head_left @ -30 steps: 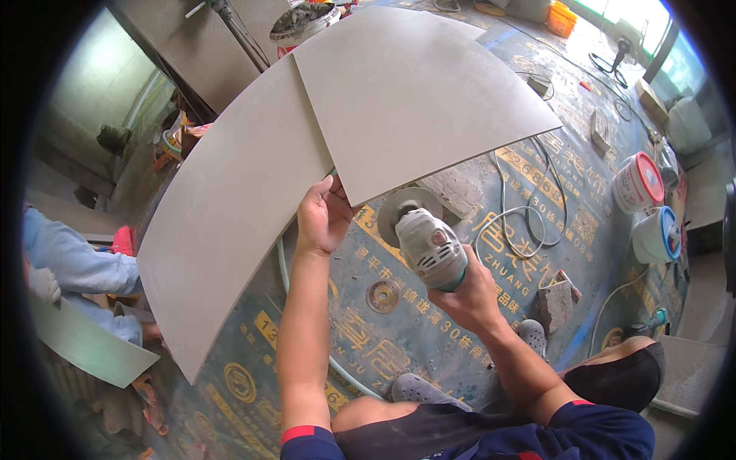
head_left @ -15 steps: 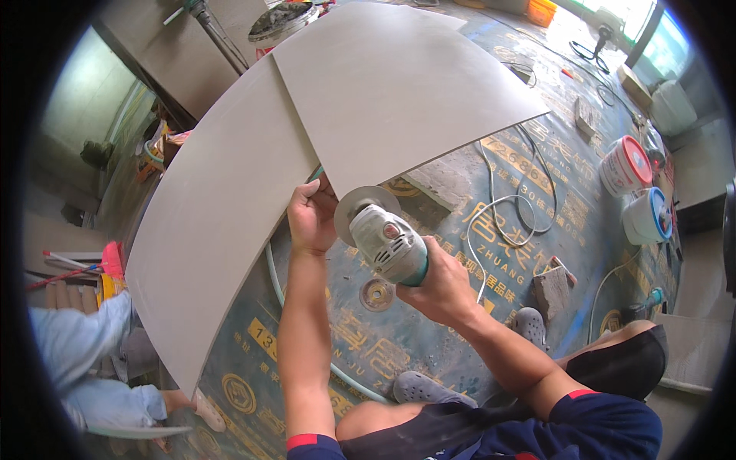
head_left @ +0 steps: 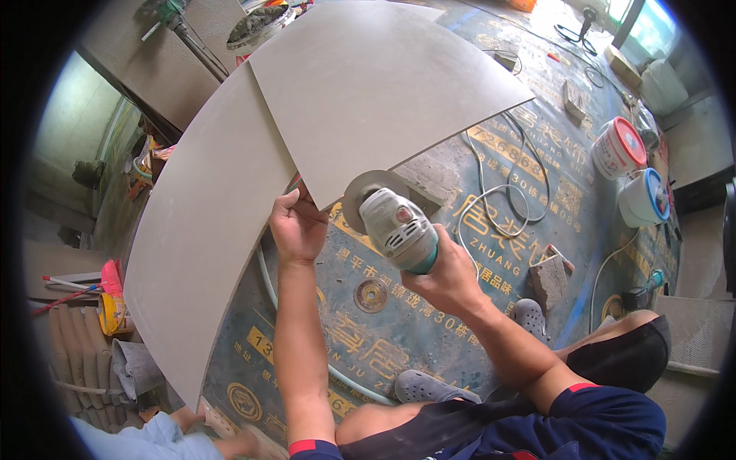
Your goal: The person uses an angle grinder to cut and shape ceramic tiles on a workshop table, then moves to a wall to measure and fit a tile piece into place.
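Note:
Two pale grey tiles overlap: the top tile ends in a corner near my hands, above the long lower tile. My left hand has its fingers curled at the tiles' near edge beside that corner, with some fingertips hidden. My right hand grips a dusty grey-and-teal angle grinder. Its disc sits at the top tile's edge, just right of the corner; whether it touches cannot be told. A loose disc lies on the printed floor sheeting below.
Red-lidded and blue-lidded buckets stand right, near looped cables and rubble blocks. A bucket of grey mix is behind the tiles. A broom and bags are left. A co-worker in light blue clothing is lower left.
My right hand has moved the grinder leftward, bringing its disc beside the top tile's corner. The co-worker has shifted down toward the lower edge, uncovering the broom and bags.

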`<state>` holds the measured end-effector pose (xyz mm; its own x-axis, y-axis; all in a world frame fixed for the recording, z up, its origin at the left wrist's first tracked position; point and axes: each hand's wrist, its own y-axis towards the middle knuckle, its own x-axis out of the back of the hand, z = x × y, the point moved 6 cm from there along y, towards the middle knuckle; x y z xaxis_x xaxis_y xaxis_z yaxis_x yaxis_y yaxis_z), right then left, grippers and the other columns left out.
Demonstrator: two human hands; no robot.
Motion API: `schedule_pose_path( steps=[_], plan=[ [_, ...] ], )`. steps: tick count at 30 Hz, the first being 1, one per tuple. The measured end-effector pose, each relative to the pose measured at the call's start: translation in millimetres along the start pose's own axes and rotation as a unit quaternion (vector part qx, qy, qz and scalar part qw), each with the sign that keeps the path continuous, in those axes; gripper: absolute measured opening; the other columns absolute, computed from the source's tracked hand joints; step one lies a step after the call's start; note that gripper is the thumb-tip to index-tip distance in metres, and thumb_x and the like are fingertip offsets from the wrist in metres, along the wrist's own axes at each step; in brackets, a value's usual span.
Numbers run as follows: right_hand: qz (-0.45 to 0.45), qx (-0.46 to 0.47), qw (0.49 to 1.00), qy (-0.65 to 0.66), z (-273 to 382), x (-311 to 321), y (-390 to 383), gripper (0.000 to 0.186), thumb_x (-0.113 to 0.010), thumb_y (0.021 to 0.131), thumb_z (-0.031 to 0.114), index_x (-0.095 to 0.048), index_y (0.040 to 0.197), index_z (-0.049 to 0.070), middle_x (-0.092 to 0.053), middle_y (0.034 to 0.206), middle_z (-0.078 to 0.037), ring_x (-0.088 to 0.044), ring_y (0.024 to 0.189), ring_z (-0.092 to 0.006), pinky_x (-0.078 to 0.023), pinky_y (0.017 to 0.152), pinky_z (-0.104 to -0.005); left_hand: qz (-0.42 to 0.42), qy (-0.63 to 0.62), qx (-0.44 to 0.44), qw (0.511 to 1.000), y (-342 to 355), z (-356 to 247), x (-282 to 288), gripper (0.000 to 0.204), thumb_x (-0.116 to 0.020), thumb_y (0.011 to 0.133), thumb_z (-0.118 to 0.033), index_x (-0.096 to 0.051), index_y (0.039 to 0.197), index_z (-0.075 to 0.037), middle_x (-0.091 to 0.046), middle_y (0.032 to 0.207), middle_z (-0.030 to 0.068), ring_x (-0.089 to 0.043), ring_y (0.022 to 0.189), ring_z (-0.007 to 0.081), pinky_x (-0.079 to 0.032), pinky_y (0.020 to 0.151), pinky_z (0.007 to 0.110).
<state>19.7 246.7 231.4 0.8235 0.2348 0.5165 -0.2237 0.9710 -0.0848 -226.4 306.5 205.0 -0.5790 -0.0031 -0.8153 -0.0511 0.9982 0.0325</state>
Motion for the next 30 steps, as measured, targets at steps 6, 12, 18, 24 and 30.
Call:
schedule_pose_path(
  steps=[6,12,18,24,30],
  plan=[
    [-0.044,-0.022,0.998,0.040,-16.9,28.1,8.6,0.054,-0.075,0.067,0.019,-0.055,0.114,0.001,-0.066,0.101,-0.017,-0.066,0.095,-0.0293,-0.050,0.084,-0.0377,-0.014,0.027,-0.019,0.999,1.5,-0.3,-1.9,0.042,-0.050,0.092,-0.027,-0.059,0.122,0.000,-0.065,0.120,0.0118,-0.059,0.113,0.0251,-0.045,0.099,0.043],
    [-0.061,-0.041,0.995,0.066,-38.7,51.5,21.9,0.056,-0.073,0.066,0.023,-0.053,0.113,0.000,-0.066,0.098,-0.019,-0.064,0.094,-0.0346,-0.049,0.083,-0.0409,-0.045,0.195,-0.066,0.978,-8.7,-2.8,-27.0,0.048,-0.063,0.090,-0.022,-0.051,0.130,0.001,-0.059,0.125,0.0101,-0.057,0.114,0.0230,-0.048,0.096,0.038],
    [-0.091,-0.023,0.991,0.095,-53.7,81.5,33.7,0.056,-0.072,0.065,0.023,-0.052,0.112,0.000,-0.065,0.096,-0.023,-0.064,0.095,-0.0385,-0.049,0.083,-0.0423,-0.088,0.269,-0.048,0.958,-7.4,-5.1,-26.8,0.049,-0.061,0.088,-0.014,-0.048,0.132,0.003,-0.058,0.122,0.0113,-0.057,0.111,0.0219,-0.050,0.094,0.036],
    [-0.109,-0.055,0.984,0.129,-76.9,108.5,45.6,0.059,-0.073,0.063,0.019,-0.054,0.116,-0.001,-0.065,0.101,-0.016,-0.064,0.095,-0.0273,-0.049,0.086,-0.0362,-0.086,0.274,-0.043,0.957,-9.1,-1.7,-30.9,0.053,-0.063,0.086,-0.012,-0.046,0.133,0.004,-0.058,0.124,0.0123,-0.057,0.112,0.0225,-0.047,0.096,0.035],
    [-0.137,-0.043,0.975,0.168,-101.8,137.4,62.4,0.060,-0.073,0.062,0.020,-0.055,0.116,-0.001,-0.067,0.099,-0.016,-0.065,0.092,-0.0270,-0.049,0.084,-0.0355,-0.064,0.297,-0.048,0.951,-12.0,1.0,-47.4,0.062,-0.068,0.082,-0.004,-0.040,0.136,0.009,-0.056,0.127,0.0142,-0.054,0.115,0.0231,-0.038,0.105,0.032]
  ],
)
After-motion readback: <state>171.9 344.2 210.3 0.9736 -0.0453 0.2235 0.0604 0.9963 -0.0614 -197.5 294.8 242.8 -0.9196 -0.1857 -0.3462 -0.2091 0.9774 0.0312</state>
